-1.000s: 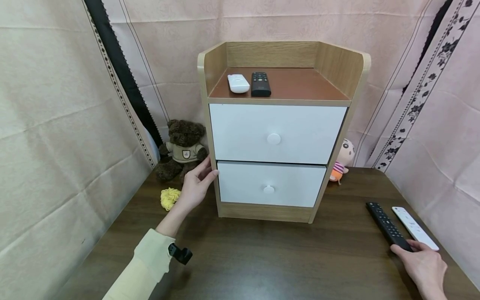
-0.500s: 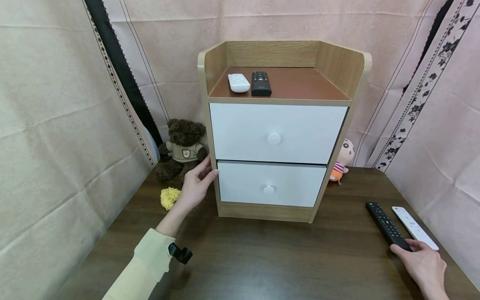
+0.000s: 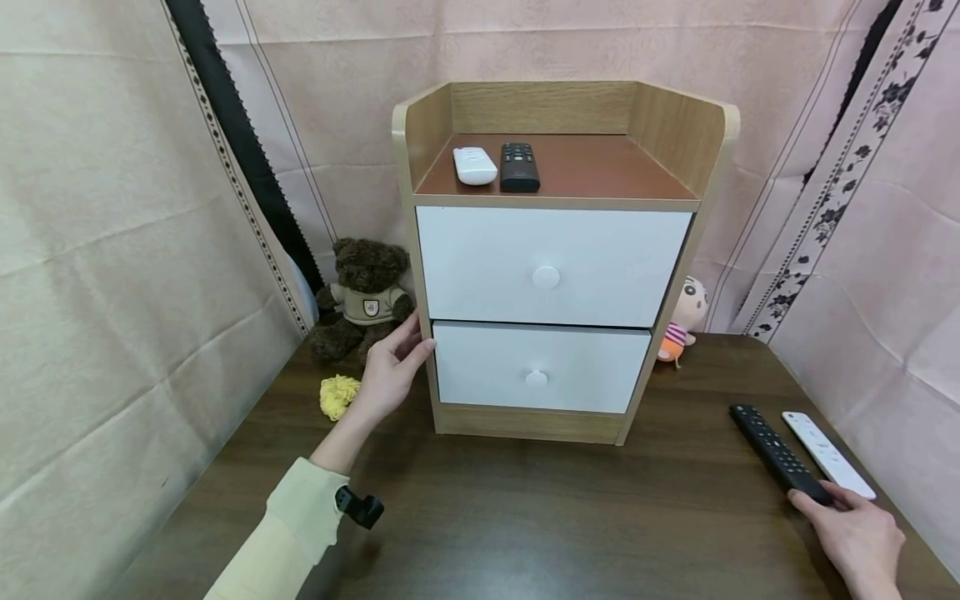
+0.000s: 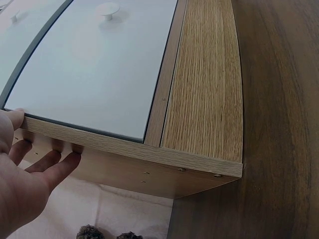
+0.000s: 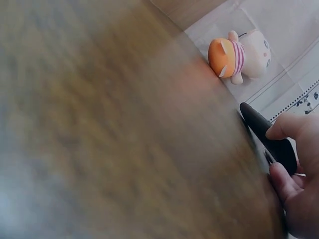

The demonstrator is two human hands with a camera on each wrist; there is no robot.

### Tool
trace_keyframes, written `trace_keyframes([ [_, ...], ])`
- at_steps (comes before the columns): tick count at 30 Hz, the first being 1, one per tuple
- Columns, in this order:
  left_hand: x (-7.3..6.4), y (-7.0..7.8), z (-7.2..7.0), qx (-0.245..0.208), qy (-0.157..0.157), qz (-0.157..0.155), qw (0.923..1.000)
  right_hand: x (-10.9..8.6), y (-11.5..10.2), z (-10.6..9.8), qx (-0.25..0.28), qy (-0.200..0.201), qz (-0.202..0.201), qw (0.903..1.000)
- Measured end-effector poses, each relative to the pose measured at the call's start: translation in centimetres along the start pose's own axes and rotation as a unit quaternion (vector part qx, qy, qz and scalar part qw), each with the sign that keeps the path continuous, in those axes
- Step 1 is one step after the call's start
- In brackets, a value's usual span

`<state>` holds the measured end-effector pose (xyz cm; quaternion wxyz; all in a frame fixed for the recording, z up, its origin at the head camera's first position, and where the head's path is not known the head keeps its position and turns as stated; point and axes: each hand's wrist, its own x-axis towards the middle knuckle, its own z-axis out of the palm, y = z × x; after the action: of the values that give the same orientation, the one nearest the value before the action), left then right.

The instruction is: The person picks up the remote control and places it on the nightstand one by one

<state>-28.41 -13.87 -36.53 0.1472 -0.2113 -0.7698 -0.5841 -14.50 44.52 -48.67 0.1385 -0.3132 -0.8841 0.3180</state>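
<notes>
A small wooden cabinet (image 3: 531, 423) with two closed white drawers stands in the middle of the table. My left hand (image 3: 392, 367) is at its left side. In the left wrist view, the fingers (image 4: 65, 167) press flat against the side panel while the thumb lies at the front edge. Over on the right, my right hand (image 3: 855, 533) holds the near end of a black remote control (image 3: 776, 450) between thumb and fingers. A slim white remote control (image 3: 825, 450) lies right beside it. On the cabinet's top are a white remote (image 3: 475, 166) and a shorter black remote (image 3: 519, 168).
Left of the cabinet sits a brown teddy bear (image 3: 370, 275), with a yellow fluffy ball (image 3: 339, 396) in front of it. A plush doll in orange (image 3: 682, 317) is partly hidden behind the cabinet's right side. Cloth curtains (image 3: 900, 275) surround the dark wooden table (image 3: 487, 517).
My right hand has shifted slightly rightward at the near end of the black remote control. The left hand and the cabinet stay as they were.
</notes>
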Motion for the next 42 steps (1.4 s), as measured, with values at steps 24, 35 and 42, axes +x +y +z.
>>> trace_keyframes([
  [24, 0.0, 0.0, -0.1, 0.0, 0.001, 0.002, 1.0, -1.5, -0.7, -1.0, 0.193, 0.087, 0.008, 0.9773],
  [35, -0.1, 0.0, -0.1, -0.003, 0.001, 0.001, 1.0, -2.6, -2.7, -2.1, 0.276, 0.098, -0.01, 0.9562],
  [42, 0.0, 0.1, -0.1, -0.001, -0.003, 0.003, 1.0, -3.1, -4.8, -3.1, 0.319, 0.098, -0.017, 0.9426],
])
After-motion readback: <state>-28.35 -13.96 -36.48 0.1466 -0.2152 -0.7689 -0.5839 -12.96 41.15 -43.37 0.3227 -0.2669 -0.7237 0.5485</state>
